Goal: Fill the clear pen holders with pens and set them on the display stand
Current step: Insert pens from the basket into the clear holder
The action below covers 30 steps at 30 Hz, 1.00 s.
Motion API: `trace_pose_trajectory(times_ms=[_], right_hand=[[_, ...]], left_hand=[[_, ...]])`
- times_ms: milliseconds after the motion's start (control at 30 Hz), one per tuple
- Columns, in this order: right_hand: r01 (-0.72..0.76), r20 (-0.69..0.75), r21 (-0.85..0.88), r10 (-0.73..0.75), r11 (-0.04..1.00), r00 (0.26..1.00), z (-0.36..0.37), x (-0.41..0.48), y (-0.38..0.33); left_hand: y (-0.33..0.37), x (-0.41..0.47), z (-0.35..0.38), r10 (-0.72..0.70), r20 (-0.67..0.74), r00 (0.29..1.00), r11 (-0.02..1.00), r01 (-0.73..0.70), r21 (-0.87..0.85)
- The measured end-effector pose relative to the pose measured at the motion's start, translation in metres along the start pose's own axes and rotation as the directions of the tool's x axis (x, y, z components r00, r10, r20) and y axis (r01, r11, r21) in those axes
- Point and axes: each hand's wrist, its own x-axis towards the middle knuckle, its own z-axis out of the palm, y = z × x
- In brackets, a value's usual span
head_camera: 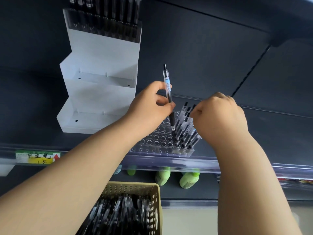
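Note:
A clear pen holder [153, 141] with many round holes lies on the dark shelf, its right side filled with several clear black-tipped pens [184, 131]. My left hand [149, 107] pinches one clear pen [168, 92] upright, tip down just above the holder's holes. My right hand [220, 116] has its fingers curled at the tops of the pens standing in the holder. A white stepped display stand [101, 82] stands to the left; its top tier carries a filled clear holder [105, 22], and its two lower tiers are bare.
A beige perforated basket [154, 197] full of pens sits below in front of me. The shelf edge has a clear price rail [169, 162] with a yellow-green label [39, 157]. Green bottles [188, 180] stand on the shelf beneath.

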Motion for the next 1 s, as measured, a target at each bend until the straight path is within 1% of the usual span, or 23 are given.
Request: trace_pose_trajectory(times_ms=[67, 167, 233, 333, 400, 533, 800, 1000], right_hand=[[0.001, -0.01, 0.013, -0.001, 1.0, 1.0, 0.002, 0.0, -0.001], [0.002, -0.07, 0.092, 0.004, 0.996, 0.998, 0.003, 0.002, 0.002], [0.016, -0.114, 0.198, 0.007, 0.98, 0.993, 0.003, 0.004, 0.004], [0.008, -0.12, 0.387, 0.042, 0.922, 0.992, 0.002, 0.006, 0.005], [-0.018, -0.116, 0.436, 0.076, 0.9, 0.99, 0.002, 0.008, 0.007], [-0.052, -0.105, 0.44, 0.11, 0.896, 0.988, 0.005, 0.009, 0.014], [-0.075, -0.082, 0.445, 0.124, 0.892, 0.989, 0.006, 0.009, 0.021], [-0.078, -0.059, 0.446, 0.117, 0.892, 0.991, 0.005, 0.007, 0.024]], left_hand=[[0.001, -0.001, 0.0, 0.005, 0.003, 1.0, 1.0, -0.005, 0.006], [0.003, -0.003, 0.001, 0.026, 0.02, 0.999, 0.999, -0.027, 0.018], [0.004, -0.004, 0.003, 0.051, 0.032, 0.998, 0.998, -0.053, 0.039], [0.004, -0.006, 0.008, 0.08, 0.051, 0.995, 0.995, -0.083, 0.062], [0.003, -0.006, 0.012, 0.083, 0.062, 0.995, 0.994, -0.086, 0.064], [-0.003, -0.008, 0.023, 0.062, 0.072, 0.995, 0.99, -0.071, 0.126], [-0.016, -0.012, 0.038, 0.051, 0.098, 0.994, 0.968, -0.074, 0.24], [-0.024, -0.015, 0.043, -0.006, 0.137, 0.991, 0.959, -0.033, 0.281]])
